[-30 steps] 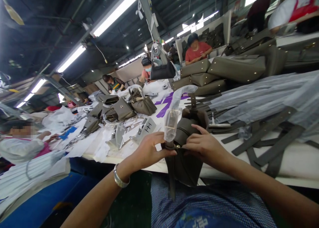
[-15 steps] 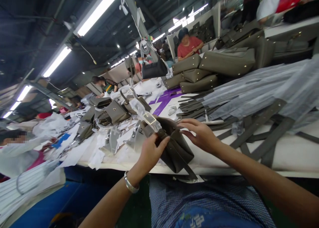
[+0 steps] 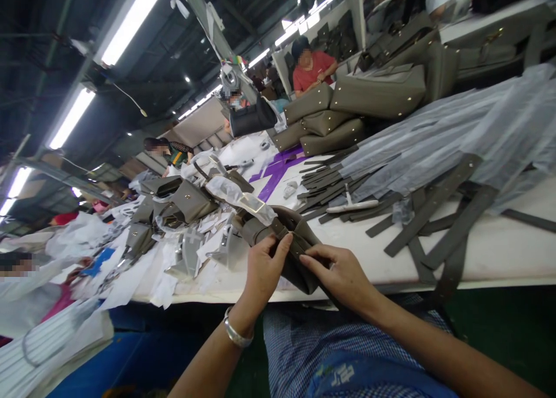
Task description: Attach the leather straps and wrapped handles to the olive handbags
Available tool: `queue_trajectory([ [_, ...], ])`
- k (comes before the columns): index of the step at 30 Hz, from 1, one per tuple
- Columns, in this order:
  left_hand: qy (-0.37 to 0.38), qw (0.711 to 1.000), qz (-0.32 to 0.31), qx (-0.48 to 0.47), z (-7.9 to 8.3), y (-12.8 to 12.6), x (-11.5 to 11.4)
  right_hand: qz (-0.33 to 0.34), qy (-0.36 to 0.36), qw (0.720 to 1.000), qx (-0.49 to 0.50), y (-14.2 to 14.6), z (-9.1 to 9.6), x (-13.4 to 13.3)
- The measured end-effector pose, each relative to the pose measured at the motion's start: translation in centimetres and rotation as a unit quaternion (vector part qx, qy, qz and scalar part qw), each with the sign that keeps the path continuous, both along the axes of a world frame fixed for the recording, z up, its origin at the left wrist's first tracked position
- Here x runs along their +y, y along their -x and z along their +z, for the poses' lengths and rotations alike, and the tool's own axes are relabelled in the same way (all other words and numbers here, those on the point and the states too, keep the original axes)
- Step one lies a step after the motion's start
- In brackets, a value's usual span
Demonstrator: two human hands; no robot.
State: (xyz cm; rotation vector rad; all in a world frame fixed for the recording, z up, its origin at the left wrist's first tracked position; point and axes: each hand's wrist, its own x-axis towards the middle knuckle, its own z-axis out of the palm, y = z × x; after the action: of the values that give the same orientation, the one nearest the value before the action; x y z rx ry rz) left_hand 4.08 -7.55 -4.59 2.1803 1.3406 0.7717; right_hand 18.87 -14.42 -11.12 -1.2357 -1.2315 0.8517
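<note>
My olive-brown leather-like handbag (image 3: 299,277): near edge of the white-topped table (image 3: 391,259) | Handling: probably light, soft, floppy; I'd hold its firmer rim | My left hand (image 3: 264,266): pinching the rim, wrist raised | My right hand (image 3: 344,274): thumb and forefinger pinching its near side, forearm slanting from the right

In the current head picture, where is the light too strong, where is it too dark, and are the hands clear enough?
Head view: the largest ceiling lamp is burnt out to white, while the roof beside it stays dark; head view again: the left hand and right hand are clear enough to follow, but the lower part of the olive bag is dark, with little detail.
</note>
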Motion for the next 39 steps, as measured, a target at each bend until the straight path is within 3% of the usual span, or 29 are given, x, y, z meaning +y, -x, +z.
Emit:
queue_trajectory([
  [11,0.009,1.0,-0.015,0.001,-0.4,-0.7,-0.7,-0.027,0.006,0.998,0.05,0.3,0.2,0.8],
  [21,0.017,1.0,-0.018,0.007,-0.8,-0.9,0.5,-0.033,0.037,0.994,-0.095,-0.8,0.1,1.6],
  [26,0.013,1.0,-0.016,0.012,-1.1,-1.0,0.8,0.015,0.051,0.995,-0.083,-0.9,-1.0,1.9],
  [31,-0.015,0.999,-0.004,0.029,-1.2,-0.4,0.2,0.113,0.019,0.992,-0.047,-2.9,-2.2,2.2],
  [34,-0.018,1.0,0.009,0.014,-1.3,0.3,-0.3,0.042,0.024,0.971,-0.233,-5.3,-3.0,4.0],
  [36,-0.02,1.0,0.014,0.001,-1.5,0.7,-0.5,-0.029,0.035,0.926,-0.374,-7.0,-3.3,5.8],
  [39,-0.023,1.0,0.017,-0.013,-1.6,0.9,-0.6,-0.079,0.07,0.88,-0.463,-9.0,-3.1,8.1],
])
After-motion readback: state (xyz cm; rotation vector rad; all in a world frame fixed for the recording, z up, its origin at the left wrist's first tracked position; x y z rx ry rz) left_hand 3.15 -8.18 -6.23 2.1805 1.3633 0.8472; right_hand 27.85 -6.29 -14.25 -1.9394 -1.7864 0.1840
